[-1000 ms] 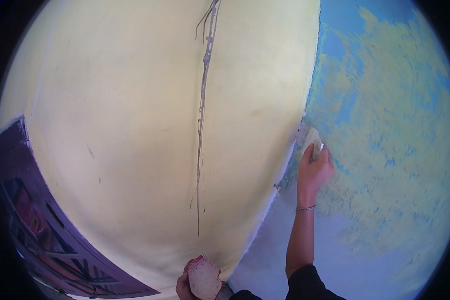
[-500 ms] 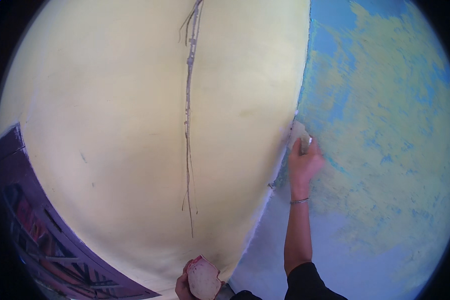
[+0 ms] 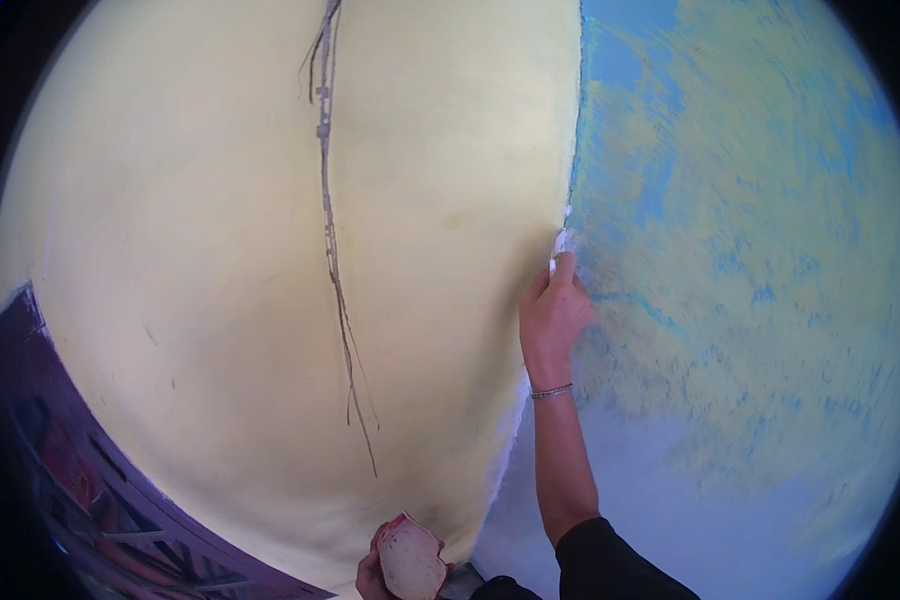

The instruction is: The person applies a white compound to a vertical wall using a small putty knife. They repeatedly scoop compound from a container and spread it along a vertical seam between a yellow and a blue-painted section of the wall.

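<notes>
Holding a pale, flat piece [image 3: 412, 560] with pinkish edges, the left hand [image 3: 369, 577] is at the near side, its fingers curled around the piece. A little farther, past a black sleeve [image 3: 615, 565] and a thin bracelet [image 3: 552, 392], the right hand [image 3: 557, 318] is pinched almost closed on a small whitish tool [image 3: 561, 244] (mostly hidden, so I can't tell its shape). The tool is at the line where the cream wall [image 3: 200, 180] on the left meets the blue and green wall [image 3: 750, 250] on the right. The step looks like rubbing along that line, and the next move seems to call for a light, steady push. From near to far, I count two hands, one piece, one purple frame [image 3: 145, 490] at left, one bracelet, one tool, two walls and one branch-like strip [image 3: 328, 200].
</notes>
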A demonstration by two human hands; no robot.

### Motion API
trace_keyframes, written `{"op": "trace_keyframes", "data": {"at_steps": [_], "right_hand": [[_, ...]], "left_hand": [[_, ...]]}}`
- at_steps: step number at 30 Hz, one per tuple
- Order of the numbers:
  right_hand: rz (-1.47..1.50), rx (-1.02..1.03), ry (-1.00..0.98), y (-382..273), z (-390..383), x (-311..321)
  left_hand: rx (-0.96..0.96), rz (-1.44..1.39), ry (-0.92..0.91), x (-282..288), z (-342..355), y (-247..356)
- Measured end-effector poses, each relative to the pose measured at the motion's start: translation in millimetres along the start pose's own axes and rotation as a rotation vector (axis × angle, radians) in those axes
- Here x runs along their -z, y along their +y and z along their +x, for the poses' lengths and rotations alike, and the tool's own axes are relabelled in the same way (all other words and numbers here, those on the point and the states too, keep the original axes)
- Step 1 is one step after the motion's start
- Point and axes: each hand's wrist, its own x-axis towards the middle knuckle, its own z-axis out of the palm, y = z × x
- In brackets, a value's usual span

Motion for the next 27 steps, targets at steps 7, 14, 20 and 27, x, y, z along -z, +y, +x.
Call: {"op": "trace_keyframes", "data": {"at_steps": [7, 14, 20, 27], "right_hand": [[0.146, -0.016, 0.098, 5, -10, 12], [-0.052, -0.057, -0.084, 0, -13, 5], [0.050, -0.021, 0.089, 0, -15, -2], [-0.011, -0.045, 0.035, -6, -18, -16]], "left_hand": [[0.002, 0.082, -0.044, -9, -5, 7], [0.008, 0.026, -0.003, -7, -1, 5], [-0.028, 0.124, -0.022, -10, -4, 8], [-0.059, 0.185, -0.035, -4, -5, 9]]}}
